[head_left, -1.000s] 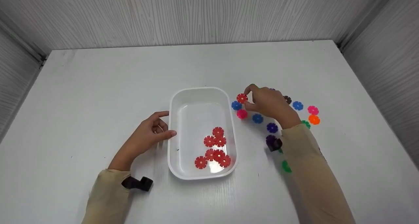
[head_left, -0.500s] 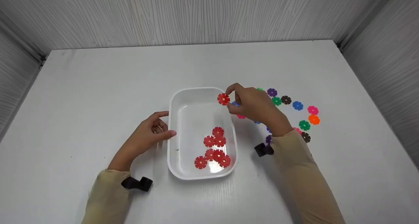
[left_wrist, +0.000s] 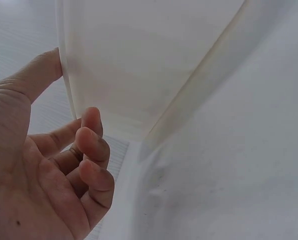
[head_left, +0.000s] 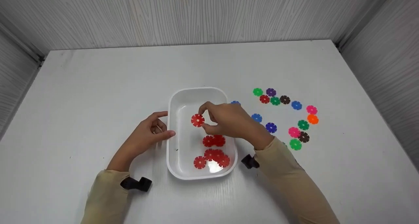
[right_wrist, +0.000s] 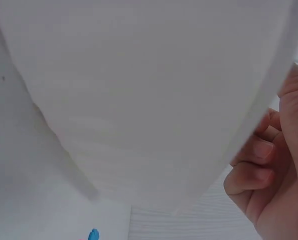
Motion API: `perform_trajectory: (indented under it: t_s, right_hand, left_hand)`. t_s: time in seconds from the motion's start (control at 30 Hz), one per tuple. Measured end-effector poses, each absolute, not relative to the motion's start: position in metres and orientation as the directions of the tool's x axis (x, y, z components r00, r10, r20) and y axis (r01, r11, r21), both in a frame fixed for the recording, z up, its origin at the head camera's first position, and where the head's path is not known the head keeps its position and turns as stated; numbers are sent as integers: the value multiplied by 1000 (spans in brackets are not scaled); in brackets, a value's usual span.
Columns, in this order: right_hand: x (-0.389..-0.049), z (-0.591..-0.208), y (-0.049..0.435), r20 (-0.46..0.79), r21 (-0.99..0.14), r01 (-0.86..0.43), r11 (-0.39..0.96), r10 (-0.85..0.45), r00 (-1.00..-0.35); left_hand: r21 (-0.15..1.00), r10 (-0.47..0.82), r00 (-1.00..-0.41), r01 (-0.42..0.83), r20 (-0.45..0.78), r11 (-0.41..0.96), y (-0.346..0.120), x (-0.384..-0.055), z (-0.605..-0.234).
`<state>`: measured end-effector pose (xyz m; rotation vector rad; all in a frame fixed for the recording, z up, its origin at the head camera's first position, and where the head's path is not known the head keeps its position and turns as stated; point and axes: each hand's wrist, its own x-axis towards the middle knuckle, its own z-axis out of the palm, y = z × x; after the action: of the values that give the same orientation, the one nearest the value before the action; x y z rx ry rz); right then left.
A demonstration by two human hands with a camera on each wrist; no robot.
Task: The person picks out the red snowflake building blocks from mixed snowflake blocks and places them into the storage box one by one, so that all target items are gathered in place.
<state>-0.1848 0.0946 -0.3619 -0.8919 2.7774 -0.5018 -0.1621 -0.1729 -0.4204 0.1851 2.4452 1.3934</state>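
Note:
A white rectangular plastic tray (head_left: pixel 188 135) sits on the table in the head view. My left hand (head_left: pixel 147 132) holds its left rim, with the thumb over the edge; in the left wrist view the other fingers (left_wrist: pixel 96 145) are curled beside the wall. Above the tray, my right hand (head_left: pixel 229 121) pinches a red snowflake disc (head_left: pixel 194 121) between thumb and index finger. Several red snowflake discs (head_left: pixel 200 165) lie on the tray's floor towards the near right. In the right wrist view the tray's wall (right_wrist: pixel 139 110) hides the pinched disc.
To the tray's right, several loose discs are scattered, among them a blue disc (head_left: pixel 296 105), an orange disc (head_left: pixel 313 121) and a dark red disc (head_left: pixel 264 101). My right forearm (head_left: pixel 288 178) crosses over the near right of the table. A panel (head_left: pixel 196 18) rises behind the table.
My right hand has carried the red snowflake disc leftward from the right of the tray, over its rim, to above the tray's middle. The left hand has stayed at the rim.

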Motion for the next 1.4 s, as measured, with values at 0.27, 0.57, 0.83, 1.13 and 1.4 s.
perform_trajectory:
  t_s: [0.27,0.57,0.83,1.13,1.4]
  right_hand:
    - [-175,-369,81,-133,-389,-563,729,-649,-749]
    - [-174,-377,79,-159,-377,-584,719,-671,-724]
    - [-175,-376,83,-157,-417,-541,730,-645,-748]
    - [-180,-371,102,-45,-489,-525,697,-621,-783]
    - [-201,-375,138,60,-576,-464,673,-532,-845]
  left_hand:
    - [860,271,-942,-36,-200,509,-172,-161,-420]
    - [861,274,-944,-21,-184,508,-172,-162,-419]
    - [861,277,-943,-17,-182,508,-173,-162,-422]
    - [866,278,-943,-20,-182,499,-175,-162,-423]
    - [862,273,-943,-29,-192,506,-174,-161,-421]
